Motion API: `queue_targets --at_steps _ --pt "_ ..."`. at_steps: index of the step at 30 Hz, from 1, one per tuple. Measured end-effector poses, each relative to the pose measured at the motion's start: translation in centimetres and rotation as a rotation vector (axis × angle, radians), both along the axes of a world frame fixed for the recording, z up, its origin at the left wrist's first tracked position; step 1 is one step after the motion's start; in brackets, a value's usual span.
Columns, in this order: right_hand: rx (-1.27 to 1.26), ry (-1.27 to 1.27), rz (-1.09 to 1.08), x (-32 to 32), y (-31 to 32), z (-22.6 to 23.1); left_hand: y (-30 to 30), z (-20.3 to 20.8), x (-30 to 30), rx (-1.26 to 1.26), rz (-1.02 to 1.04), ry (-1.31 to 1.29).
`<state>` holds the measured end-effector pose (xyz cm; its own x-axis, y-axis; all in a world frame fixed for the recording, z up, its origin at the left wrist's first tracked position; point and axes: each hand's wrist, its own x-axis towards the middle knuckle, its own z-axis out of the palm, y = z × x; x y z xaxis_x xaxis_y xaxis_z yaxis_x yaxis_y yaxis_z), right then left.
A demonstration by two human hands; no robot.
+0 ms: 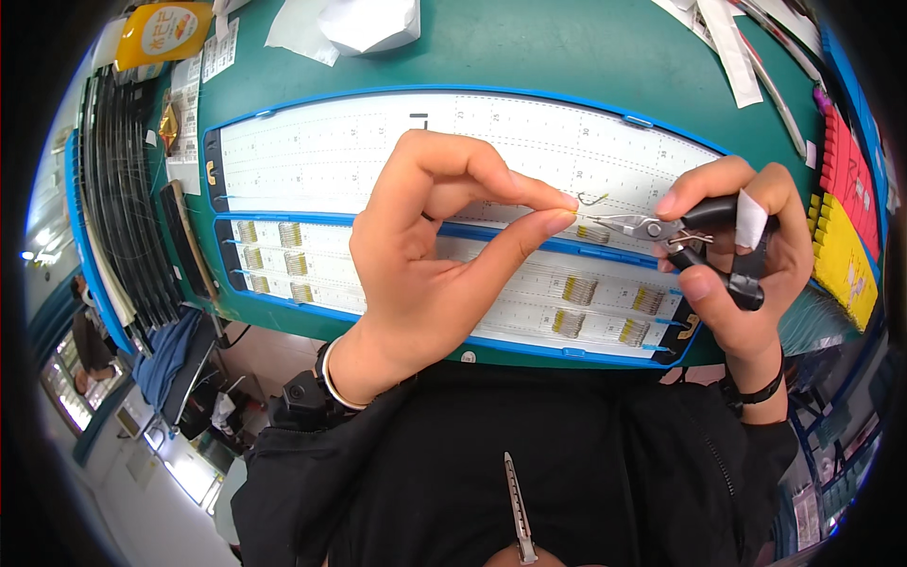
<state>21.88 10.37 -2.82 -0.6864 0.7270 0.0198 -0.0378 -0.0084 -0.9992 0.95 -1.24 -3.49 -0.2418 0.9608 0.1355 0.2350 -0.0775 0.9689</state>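
Hook (591, 198) pinched by left hand (430, 260); pliers (661, 229) in right hand (746, 255).

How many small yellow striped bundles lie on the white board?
9 visible: four at the left, one by the pliers' tips, four lower right. The left hand may hide others.

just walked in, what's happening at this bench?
A person is working over a white tray with blue edges on a green table. The left hand pinches a thin wire between thumb and forefinger, and the right hand holds small black-handled pliers with the tips right at the wire's hooked end. Rows of small yellowish parts lie in the tray below.
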Motion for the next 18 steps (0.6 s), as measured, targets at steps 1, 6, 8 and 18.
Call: queue_targets --at_steps 1,6,8,18 --pt "0.023 -0.019 0.015 0.1 0.1 0.1 0.0 0.0 0.0 -0.004 0.000 0.001" --pt "0.087 -0.049 0.033 0.4 0.2 0.0 -0.1 0.4 0.0 -0.051 0.006 0.081" --pt "0.128 -0.049 0.022 0.9 0.2 -0.1 0.0 0.3 -0.2 0.013 0.028 0.092" --pt "0.483 -0.181 0.141 1.2 0.6 0.8 -0.3 1.7 -1.1 -0.048 -0.251 0.640"
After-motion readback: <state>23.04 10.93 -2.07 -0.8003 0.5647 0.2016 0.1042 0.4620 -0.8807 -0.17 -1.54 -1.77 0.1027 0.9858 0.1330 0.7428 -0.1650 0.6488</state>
